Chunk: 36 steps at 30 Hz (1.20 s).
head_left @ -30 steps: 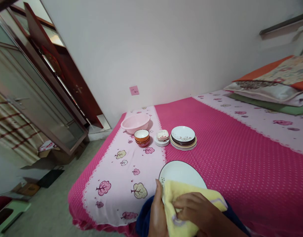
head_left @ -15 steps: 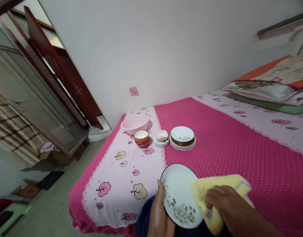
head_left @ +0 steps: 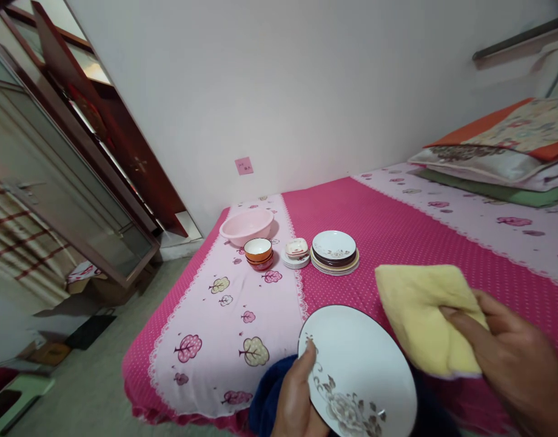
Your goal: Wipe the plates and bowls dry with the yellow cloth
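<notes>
My left hand (head_left: 297, 397) grips the left rim of a white plate (head_left: 358, 370) with a dark edge and a brown flower print, held tilted over my lap at the bottom of the view. My right hand (head_left: 510, 364) is closed on a folded yellow cloth (head_left: 424, 315), lifted off the plate and held to its right above the pink bedspread (head_left: 397, 243). The cloth is clear of the plate.
Farther back on the bed stand a stack of plates (head_left: 334, 252), a stack of small dishes (head_left: 296, 254), stacked orange bowls (head_left: 258, 253) and a pink basin (head_left: 246, 226). Folded bedding (head_left: 501, 158) lies at the far right. A door and floor are at the left.
My right hand has carried the yellow cloth off the plate, up and to the right. The plate's face is now uncovered and has tipped lower in my left hand.
</notes>
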Each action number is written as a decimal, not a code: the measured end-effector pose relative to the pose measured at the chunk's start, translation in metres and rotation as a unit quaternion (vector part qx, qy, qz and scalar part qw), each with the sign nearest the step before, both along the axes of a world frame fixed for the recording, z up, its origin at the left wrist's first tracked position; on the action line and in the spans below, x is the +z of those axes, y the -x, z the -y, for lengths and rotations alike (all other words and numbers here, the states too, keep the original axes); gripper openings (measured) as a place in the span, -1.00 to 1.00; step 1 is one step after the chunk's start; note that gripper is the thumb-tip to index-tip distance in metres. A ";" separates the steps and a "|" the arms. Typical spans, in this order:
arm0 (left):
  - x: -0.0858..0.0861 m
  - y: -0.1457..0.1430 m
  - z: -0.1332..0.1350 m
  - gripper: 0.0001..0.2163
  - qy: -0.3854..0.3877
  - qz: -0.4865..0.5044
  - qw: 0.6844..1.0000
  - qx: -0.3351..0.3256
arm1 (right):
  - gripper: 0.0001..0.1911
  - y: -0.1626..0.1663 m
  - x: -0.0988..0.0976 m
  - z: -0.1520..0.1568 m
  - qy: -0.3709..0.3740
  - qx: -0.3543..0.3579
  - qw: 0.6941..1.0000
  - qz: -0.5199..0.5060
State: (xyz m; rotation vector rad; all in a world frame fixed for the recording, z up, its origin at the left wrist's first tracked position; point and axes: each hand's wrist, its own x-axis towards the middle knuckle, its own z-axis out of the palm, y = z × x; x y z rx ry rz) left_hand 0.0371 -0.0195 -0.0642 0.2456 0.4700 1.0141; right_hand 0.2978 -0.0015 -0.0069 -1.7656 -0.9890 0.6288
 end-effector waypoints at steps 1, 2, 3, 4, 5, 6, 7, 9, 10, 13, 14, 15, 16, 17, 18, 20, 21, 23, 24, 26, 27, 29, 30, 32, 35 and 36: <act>0.001 -0.001 0.000 -0.58 -0.005 0.004 1.000 0.003 | -0.44 0.005 0.006 0.004 -0.013 -0.022 1.000 0.015; 0.002 -0.001 0.000 -0.58 -0.007 0.010 1.000 0.002 | -0.45 0.010 0.011 0.007 -0.027 -0.045 0.998 0.036; 0.003 -0.001 -0.001 -0.57 -0.006 0.014 1.000 0.002 | -0.46 0.015 0.016 0.010 -0.041 -0.068 0.995 0.059; 0.004 -0.001 -0.001 -0.56 -0.003 0.017 1.000 0.003 | -0.47 0.020 0.020 0.013 -0.051 -0.090 0.991 0.082; 0.004 -0.001 -0.002 -0.56 0.001 0.017 1.000 0.004 | -0.47 0.024 0.022 0.015 -0.060 -0.109 0.987 0.100; 0.004 0.000 -0.002 -0.55 0.006 0.016 1.000 0.006 | -0.48 0.028 0.024 0.017 -0.066 -0.121 0.984 0.111; 0.004 0.001 -0.003 -0.56 0.010 0.015 1.000 0.008 | -0.50 0.031 0.024 0.018 -0.070 -0.124 0.983 0.116; 0.004 0.002 -0.003 -0.57 0.015 0.015 1.000 0.016 | -0.55 0.034 0.021 0.019 -0.072 -0.111 0.983 0.124; 0.004 0.003 -0.003 -0.57 0.018 0.016 1.000 0.020 | -0.57 0.035 0.018 0.018 -0.072 -0.100 0.984 0.130; 0.003 0.004 -0.003 -0.58 0.025 0.018 0.999 0.031 | -0.58 0.034 0.008 0.017 -0.062 -0.064 0.984 0.153; 0.003 0.004 -0.003 -0.58 0.026 0.018 0.999 0.033 | -0.59 0.033 0.005 0.016 -0.058 -0.050 0.985 0.156; 0.004 0.005 -0.003 -0.58 0.026 0.017 0.999 0.035 | -0.60 0.032 0.003 0.016 -0.056 -0.036 0.985 0.157; 0.004 0.005 -0.003 -0.58 0.026 0.016 0.999 0.039 | -0.61 0.032 0.001 0.016 -0.056 -0.024 0.986 0.157; 0.004 0.005 -0.002 -0.58 0.026 0.013 0.999 0.043 | -0.62 0.032 -0.001 0.015 -0.056 -0.015 0.986 0.157; 0.005 0.005 -0.002 -0.59 0.025 0.010 0.998 0.049 | -0.63 0.032 -0.002 0.015 -0.056 -0.009 0.986 0.155; 0.006 0.005 -0.002 -0.60 0.025 0.003 0.998 0.057 | -0.63 0.032 -0.003 0.015 -0.060 -0.003 0.987 0.150; 0.007 0.005 -0.002 -0.59 0.027 0.003 0.998 0.056 | -0.63 0.033 -0.003 0.015 -0.062 -0.001 0.987 0.148; 0.009 0.005 -0.002 -0.57 0.031 0.003 0.998 0.049 | -0.65 0.035 -0.004 0.014 -0.073 0.007 0.987 0.142; 0.009 0.005 -0.002 -0.57 0.032 0.003 0.998 0.046 | -0.66 0.035 -0.005 0.014 -0.080 0.013 0.987 0.138; 0.009 0.005 -0.002 -0.58 0.031 0.002 0.998 0.046 | -0.69 0.036 -0.008 0.012 -0.084 0.022 0.988 0.131; 0.009 0.005 -0.002 -0.58 0.030 0.002 0.998 0.046 | -0.70 0.036 -0.010 0.011 -0.084 0.027 0.988 0.129; 0.008 0.006 -0.002 -0.59 0.031 0.006 0.998 0.050 | -0.71 0.033 -0.016 0.008 -0.083 0.036 0.988 0.128; 0.007 0.007 -0.002 -0.60 0.035 0.007 0.998 0.053 | -0.70 0.030 -0.020 0.006 -0.082 0.044 0.987 0.131; 0.006 0.007 -0.002 -0.61 0.050 0.004 0.997 0.060 | -0.68 0.024 -0.028 0.003 -0.085 0.063 0.984 0.141; 0.007 0.009 -0.003 -0.61 0.068 -0.003 0.995 0.069 | -0.64 0.017 -0.038 -0.001 -0.087 0.092 0.979 0.161; 0.007 0.009 -0.004 -0.61 0.070 -0.005 0.995 0.072 | -0.64 0.016 -0.040 -0.002 -0.086 0.101 0.978 0.163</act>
